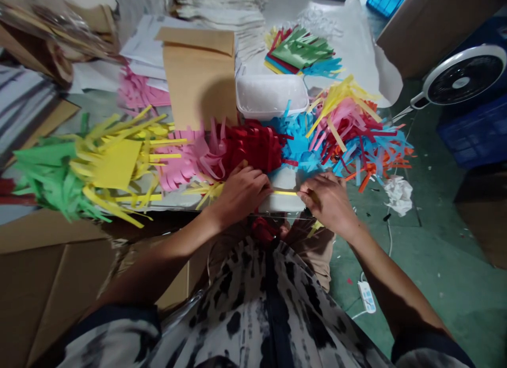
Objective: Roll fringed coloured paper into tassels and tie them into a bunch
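My left hand (pixel 241 191) and my right hand (pixel 327 199) rest at the near edge of the table (pixel 277 203), fingers curled. Between them stretches a thin yellow paper strip (pixel 284 192), pinched at both ends. Just beyond my hands lie fringed paper pieces: red (pixel 253 146), pink (pixel 190 162), blue (pixel 297 138). A mixed heap of yellow, pink, blue and orange fringe (pixel 356 135) sits right of them. Loose yellow strips (pixel 208 190) lie by my left hand.
Yellow fringed paper (pixel 119 162) and green fringed paper (pixel 47 175) lie at the left. A white plastic box (pixel 271 96), a brown envelope (pixel 198 77) and a coloured stack (pixel 301 54) sit farther back. Cardboard (pixel 43 273) lies at lower left. A fan (pixel 461 77) and power strip (pixel 367 296) are on the floor.
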The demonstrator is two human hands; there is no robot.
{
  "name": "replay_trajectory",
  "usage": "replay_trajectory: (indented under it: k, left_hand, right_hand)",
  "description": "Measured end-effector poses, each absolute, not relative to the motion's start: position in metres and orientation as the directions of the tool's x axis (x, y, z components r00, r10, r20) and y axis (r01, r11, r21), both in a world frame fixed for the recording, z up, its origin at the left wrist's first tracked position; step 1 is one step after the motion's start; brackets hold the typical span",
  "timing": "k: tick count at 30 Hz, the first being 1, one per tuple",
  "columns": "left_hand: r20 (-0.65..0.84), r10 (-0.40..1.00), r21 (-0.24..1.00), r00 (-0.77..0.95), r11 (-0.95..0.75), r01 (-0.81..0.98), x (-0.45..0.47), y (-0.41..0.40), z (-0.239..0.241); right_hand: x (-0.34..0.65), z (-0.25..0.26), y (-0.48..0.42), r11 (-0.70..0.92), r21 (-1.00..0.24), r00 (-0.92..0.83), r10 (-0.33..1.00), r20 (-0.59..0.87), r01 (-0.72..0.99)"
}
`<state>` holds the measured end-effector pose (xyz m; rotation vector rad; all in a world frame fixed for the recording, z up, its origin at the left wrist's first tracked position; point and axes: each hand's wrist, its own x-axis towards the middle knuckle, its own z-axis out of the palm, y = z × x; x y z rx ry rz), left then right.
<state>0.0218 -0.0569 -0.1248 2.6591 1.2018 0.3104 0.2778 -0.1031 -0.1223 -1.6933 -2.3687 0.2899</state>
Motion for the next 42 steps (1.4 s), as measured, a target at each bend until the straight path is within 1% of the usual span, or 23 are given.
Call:
replay_trajectory:
  k: [3,6,9,11,14,17,19,21,23,25,29,31,34,35,37,40,42]
  left_hand:
    - [0.080,0.774,0.267,0.628,-0.624,0.735,0.021,-0.052,-0.123]
    - [0.074,0.782,0.299,0.619,-0.609,0.735,0.018,-0.049,-0.125]
    - [0.080,0.782,0.349,0.619,-0.603,0.717,0.014,-0.049,-0.126]
    - [0.101,0.783,0.354,0.613,-0.605,0.713,0.011,-0.050,-0.128]
    - [0.172,0.739,0.292,0.652,-0.670,0.682,0.006,-0.052,-0.133]
    - [0.236,0.631,0.211,0.740,-0.776,0.594,0.000,-0.053,-0.138]
    - [0.240,0.540,0.142,0.806,-0.841,0.522,-0.002,-0.053,-0.139]
    - [0.228,0.486,0.066,0.844,-0.872,0.484,-0.001,-0.054,-0.136]
    - [0.220,0.483,0.019,0.847,-0.871,0.492,0.004,-0.057,-0.130]
    - [0.217,0.490,0.012,0.844,-0.866,0.500,0.009,-0.061,-0.124]
    - [0.246,0.509,0.067,0.824,-0.858,0.510,0.016,-0.080,-0.120]
    - [0.285,0.509,0.082,0.812,-0.857,0.509,0.017,-0.094,-0.125]
    - [0.378,0.498,0.039,0.780,-0.851,0.524,0.017,-0.118,-0.139]
    - [0.409,0.503,0.029,0.762,-0.841,0.540,0.017,-0.124,-0.144]
    - [0.444,0.531,0.050,0.721,-0.819,0.572,0.018,-0.134,-0.150]
    - [0.451,0.589,0.121,0.671,-0.785,0.608,0.020,-0.141,-0.152]
    - [0.461,0.612,0.142,0.643,-0.766,0.627,0.022,-0.143,-0.150]
  right_hand:
    - [0.274,-0.115,-0.097,0.274,-0.290,-0.286,0.958,-0.001,0.917]
    - [0.272,-0.112,-0.094,0.233,-0.306,-0.255,0.966,-0.035,0.923]
    - [0.273,-0.116,-0.095,0.204,-0.344,-0.225,0.974,-0.022,0.917]
    - [0.275,-0.120,-0.100,0.179,-0.333,-0.187,0.982,0.009,0.926]
    - [0.281,-0.127,-0.109,0.130,-0.264,-0.118,0.991,0.060,0.956]
    - [0.290,-0.131,-0.117,0.103,-0.198,-0.080,0.990,0.119,0.975]
    - [0.292,-0.131,-0.122,0.145,-0.143,-0.118,0.977,0.179,0.979]
    - [0.286,-0.130,-0.124,0.271,-0.084,-0.243,0.938,0.245,0.959]
    - [0.274,-0.129,-0.123,0.414,-0.048,-0.384,0.875,0.294,0.909]
    - [0.261,-0.130,-0.122,0.492,-0.033,-0.461,0.835,0.301,0.870]
    - [0.248,-0.131,-0.123,0.521,0.025,-0.509,0.822,0.256,0.853]
    - [0.248,-0.131,-0.130,0.548,0.048,-0.538,0.795,0.280,0.835]
    - [0.246,-0.134,-0.149,0.535,0.070,-0.523,0.778,0.348,0.842]
    - [0.245,-0.135,-0.155,0.516,0.069,-0.503,0.783,0.365,0.854]
    - [0.241,-0.140,-0.165,0.500,0.051,-0.476,0.781,0.404,0.864]
    - [0.239,-0.146,-0.171,0.552,0.000,-0.486,0.735,0.473,0.834]
    - [0.240,-0.148,-0.171,0.576,-0.020,-0.496,0.721,0.484,0.817]
